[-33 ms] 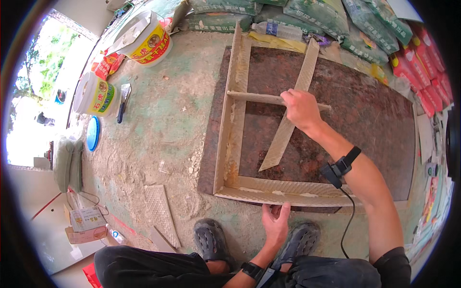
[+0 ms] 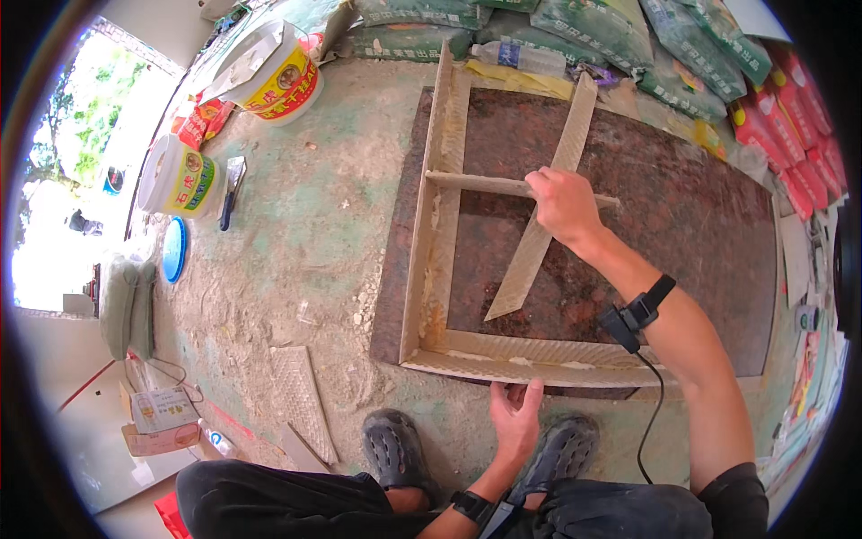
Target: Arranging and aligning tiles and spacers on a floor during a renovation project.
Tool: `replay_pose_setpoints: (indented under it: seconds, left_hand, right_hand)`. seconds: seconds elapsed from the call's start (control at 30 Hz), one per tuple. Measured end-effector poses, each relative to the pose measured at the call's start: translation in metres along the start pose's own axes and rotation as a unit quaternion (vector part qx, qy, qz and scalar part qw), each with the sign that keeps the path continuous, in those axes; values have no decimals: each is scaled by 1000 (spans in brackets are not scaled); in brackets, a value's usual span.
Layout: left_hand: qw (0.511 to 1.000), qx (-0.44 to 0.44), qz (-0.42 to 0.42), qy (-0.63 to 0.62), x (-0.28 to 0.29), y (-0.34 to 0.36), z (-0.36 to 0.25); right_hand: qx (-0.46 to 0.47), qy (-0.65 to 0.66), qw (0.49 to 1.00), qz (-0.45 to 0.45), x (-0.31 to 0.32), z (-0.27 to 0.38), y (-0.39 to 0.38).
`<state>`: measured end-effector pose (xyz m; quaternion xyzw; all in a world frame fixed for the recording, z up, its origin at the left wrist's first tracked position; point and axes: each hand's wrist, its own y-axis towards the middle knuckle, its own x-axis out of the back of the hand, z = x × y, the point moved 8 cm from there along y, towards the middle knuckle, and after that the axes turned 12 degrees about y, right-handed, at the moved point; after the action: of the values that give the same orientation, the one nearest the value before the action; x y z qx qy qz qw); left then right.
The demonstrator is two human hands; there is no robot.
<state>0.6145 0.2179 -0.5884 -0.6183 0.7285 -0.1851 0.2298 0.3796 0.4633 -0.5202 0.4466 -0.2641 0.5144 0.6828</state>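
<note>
My two bare hands work at a dark reddish-brown polished stone slab (image 2: 682, 251), which lies on the dusty floor toward three o'clock from the centre of my view. Narrow strips stand on edge along two of its sides: a side strip (image 2: 416, 251) running toward twelve o'clock and a near strip (image 2: 476, 366) toward five.

At two o'clock, my right hand (image 2: 566, 207) is closed, fingers curled over a thin crosspiece (image 2: 489, 183), whose other end meets the side strip. Beneath that crosspiece, a loose flat strip (image 2: 521, 274) slants across the slab.

At five o'clock, my left hand (image 2: 514, 422) is partly open, thumb and forefinger spread, tips touching the near strip; I cannot tell whether it grips.

A large white bucket (image 2: 280, 85) stands at eleven o'clock, with a smaller tub (image 2: 184, 175) and a scraper (image 2: 232, 190) at ten. A blue lid (image 2: 174, 250) lies at nine. Green sacks (image 2: 593, 31) are piled at one o'clock, red bags (image 2: 781, 121) at two.
</note>
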Motion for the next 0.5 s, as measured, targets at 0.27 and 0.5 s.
replay_pose_setpoints:
  seconds: [0.27, 0.5]
  left_hand:
    - [1000, -11, 4, -16, -1, 7, -2]
    - [1000, -9, 6, -2, -2, 4, -2]
  right_hand:
    - [-14, 12, 1000, 18, 2, -5, 7]
    - [-12, 7, 1000, -10, 12, 2, -3]
